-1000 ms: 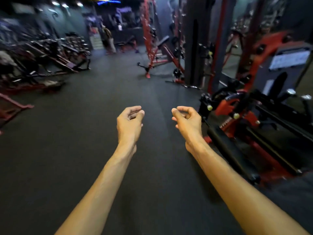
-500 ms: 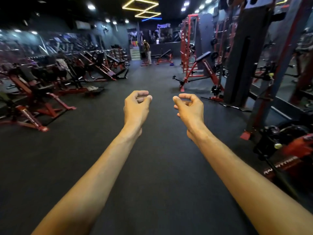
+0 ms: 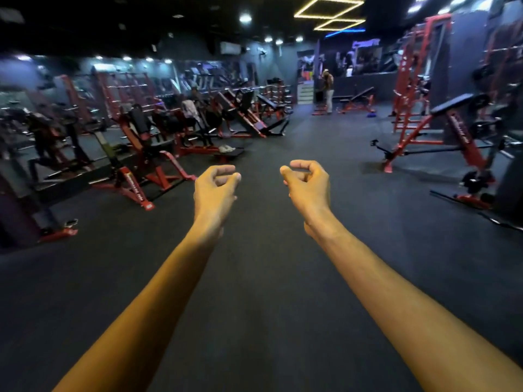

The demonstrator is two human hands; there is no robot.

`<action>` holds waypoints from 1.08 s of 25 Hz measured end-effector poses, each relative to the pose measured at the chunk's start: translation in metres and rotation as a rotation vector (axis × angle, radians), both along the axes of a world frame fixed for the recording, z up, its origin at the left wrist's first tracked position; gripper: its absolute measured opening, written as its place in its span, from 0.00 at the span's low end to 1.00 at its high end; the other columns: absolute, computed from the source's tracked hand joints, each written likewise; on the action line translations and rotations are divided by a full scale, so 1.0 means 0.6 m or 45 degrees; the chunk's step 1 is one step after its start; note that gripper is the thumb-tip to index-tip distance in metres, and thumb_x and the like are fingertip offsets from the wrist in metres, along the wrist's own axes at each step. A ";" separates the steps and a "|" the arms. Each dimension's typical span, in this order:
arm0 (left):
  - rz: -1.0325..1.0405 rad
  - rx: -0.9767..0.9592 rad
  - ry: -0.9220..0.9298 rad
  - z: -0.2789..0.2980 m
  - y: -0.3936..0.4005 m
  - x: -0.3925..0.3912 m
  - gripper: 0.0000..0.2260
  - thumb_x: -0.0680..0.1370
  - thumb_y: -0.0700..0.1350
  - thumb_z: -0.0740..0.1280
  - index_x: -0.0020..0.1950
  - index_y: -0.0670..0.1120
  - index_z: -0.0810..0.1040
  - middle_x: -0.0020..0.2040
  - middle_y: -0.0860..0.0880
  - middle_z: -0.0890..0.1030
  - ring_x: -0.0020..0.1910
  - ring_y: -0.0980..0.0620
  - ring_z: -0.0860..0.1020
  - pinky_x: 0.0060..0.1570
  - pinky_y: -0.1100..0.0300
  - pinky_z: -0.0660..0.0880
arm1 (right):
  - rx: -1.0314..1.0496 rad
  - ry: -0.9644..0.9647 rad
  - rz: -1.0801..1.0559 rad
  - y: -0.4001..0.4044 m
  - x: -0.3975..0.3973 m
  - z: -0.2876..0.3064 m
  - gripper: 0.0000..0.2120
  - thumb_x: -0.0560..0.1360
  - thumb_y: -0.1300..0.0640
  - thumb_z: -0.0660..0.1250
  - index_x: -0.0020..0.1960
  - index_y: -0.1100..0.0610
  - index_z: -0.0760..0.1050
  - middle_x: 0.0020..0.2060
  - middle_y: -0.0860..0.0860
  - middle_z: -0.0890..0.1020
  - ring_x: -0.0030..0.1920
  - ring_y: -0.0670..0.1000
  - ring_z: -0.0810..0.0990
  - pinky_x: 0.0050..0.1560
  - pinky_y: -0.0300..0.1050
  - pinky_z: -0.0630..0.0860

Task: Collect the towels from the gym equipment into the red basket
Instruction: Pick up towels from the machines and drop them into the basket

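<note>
From the head view, both arms are reaching forward over the dark floor (image 3: 260,278), which looks like matte rubber matting with a fine, grainy surface. The left hand (image 3: 215,190) is hanging with its fingers loosely curled toward the thumb, the grip closing on nothing. The right hand (image 3: 308,188) is mirroring it just beside, its grip likewise loosely curled and empty. Judging from this, the hands are being carried idle and ready while the person is looking for the next towel, rather than handling anything.

Ahead and to the left of the left grip, a pale, crumpled cloth (image 3: 226,148) is lying on the low black footplate of a red machine (image 3: 198,137); it looks soft and rumpled and is probably one of the towels, left there after use, though it is too small and blurred to be sure. The red basket is not showing anywhere here, so I cannot tell where it stands.

Further left of the grips, a row of machines with red painted steel frames and black padded seats is lining the wall. Ahead and to the right of the right grip, an angled bench (image 3: 450,104) with a black cushioned pad is resting on a red tubular frame. Far beyond both grips, a person (image 3: 328,89) is standing near some steps.
</note>
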State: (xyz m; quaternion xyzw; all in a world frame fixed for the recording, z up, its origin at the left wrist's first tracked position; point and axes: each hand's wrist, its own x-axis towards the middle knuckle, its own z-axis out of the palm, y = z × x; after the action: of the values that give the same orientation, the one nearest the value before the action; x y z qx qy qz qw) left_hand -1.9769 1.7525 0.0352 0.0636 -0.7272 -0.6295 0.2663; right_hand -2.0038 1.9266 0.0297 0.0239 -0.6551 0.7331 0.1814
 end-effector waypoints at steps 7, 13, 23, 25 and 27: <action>0.280 -0.160 0.114 0.039 -0.158 -0.283 0.06 0.81 0.49 0.72 0.57 0.54 0.82 0.49 0.52 0.86 0.49 0.54 0.85 0.50 0.51 0.84 | 0.114 0.076 0.258 -0.167 -0.341 0.030 0.11 0.79 0.49 0.76 0.59 0.48 0.79 0.47 0.49 0.87 0.49 0.47 0.87 0.53 0.52 0.85; 0.390 -0.096 0.102 0.044 -0.327 -0.583 0.07 0.82 0.45 0.71 0.60 0.49 0.82 0.50 0.50 0.85 0.43 0.56 0.83 0.36 0.66 0.77 | 0.149 0.057 0.290 -0.305 -0.671 0.045 0.10 0.78 0.49 0.76 0.58 0.47 0.79 0.49 0.49 0.87 0.52 0.48 0.86 0.59 0.59 0.84; 0.260 -0.175 0.116 0.085 -0.435 -1.164 0.10 0.81 0.49 0.73 0.61 0.50 0.82 0.50 0.51 0.85 0.49 0.48 0.85 0.53 0.41 0.84 | 0.134 0.061 0.232 -0.465 -1.216 0.044 0.10 0.78 0.47 0.76 0.57 0.45 0.78 0.46 0.47 0.87 0.50 0.48 0.87 0.54 0.57 0.85; 0.244 -0.192 0.113 0.075 -0.453 -1.290 0.11 0.81 0.49 0.72 0.62 0.49 0.81 0.50 0.52 0.84 0.49 0.49 0.85 0.53 0.41 0.84 | 0.134 0.078 0.230 -0.488 -1.340 0.032 0.11 0.78 0.48 0.76 0.57 0.45 0.79 0.46 0.48 0.87 0.50 0.48 0.87 0.53 0.56 0.86; 0.254 -0.216 0.122 0.066 -0.475 -1.412 0.11 0.81 0.49 0.73 0.62 0.50 0.81 0.50 0.53 0.84 0.50 0.52 0.84 0.54 0.43 0.84 | 0.122 0.090 0.238 -0.511 -1.465 0.023 0.11 0.79 0.49 0.76 0.58 0.47 0.79 0.47 0.48 0.87 0.50 0.48 0.87 0.51 0.53 0.85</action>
State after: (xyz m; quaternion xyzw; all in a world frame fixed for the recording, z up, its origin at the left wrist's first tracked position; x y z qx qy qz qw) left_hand -2.8242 1.4676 0.0749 0.0830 -0.7542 -0.5385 0.3665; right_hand -2.8827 1.6200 0.0437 0.1194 -0.6774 0.7134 0.1338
